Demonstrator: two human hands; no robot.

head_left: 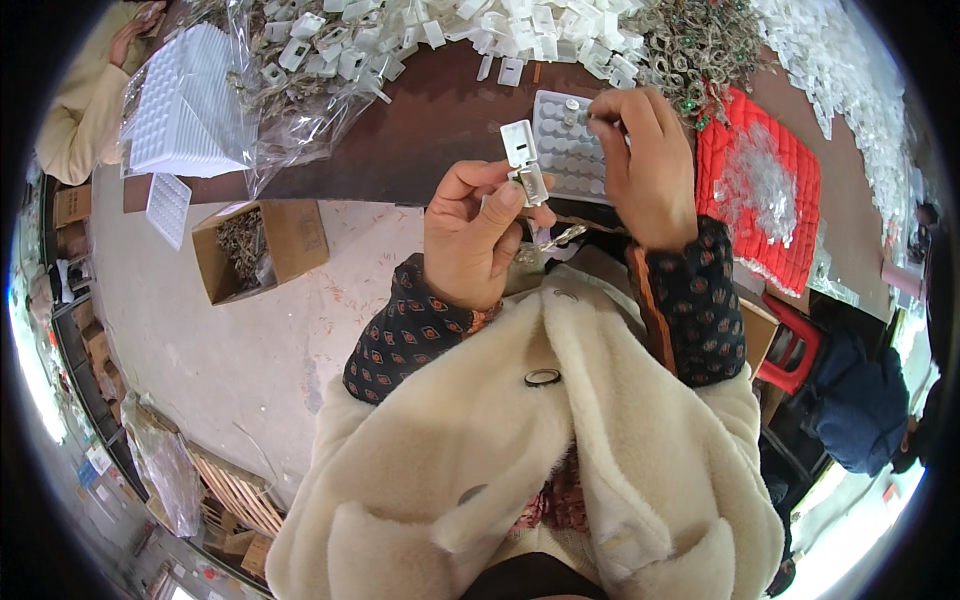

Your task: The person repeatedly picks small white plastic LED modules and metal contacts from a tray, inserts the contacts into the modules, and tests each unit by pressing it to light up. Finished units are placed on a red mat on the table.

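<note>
My left hand point(475, 225) grips a small white plastic case point(520, 145), its two hinged halves spread apart, between thumb and fingers. Just right of it, on the table edge, lies a pale tray point(542, 100) with rows of round grey discs that look like button cells. A few discs stand in a short stack point(571, 110) at the tray's far end. My right hand point(648, 160) is over the tray's right side, thumb and fingers drawn together beside that stack. Whatever the right fingertips hold, if anything, is hidden. Thin wire with a clear bit point(560, 238) hangs below the left hand.
White plastic cases point(350, 40) pile up along the far side, beside tangled wires point(690, 50). A red quilted cloth point(808, 190) lies to the right. Stacked white trays point(190, 110) stand at left. Below, a cardboard box point(300, 245) sits on the floor. Another person's sleeve point(75, 120) shows at far left.
</note>
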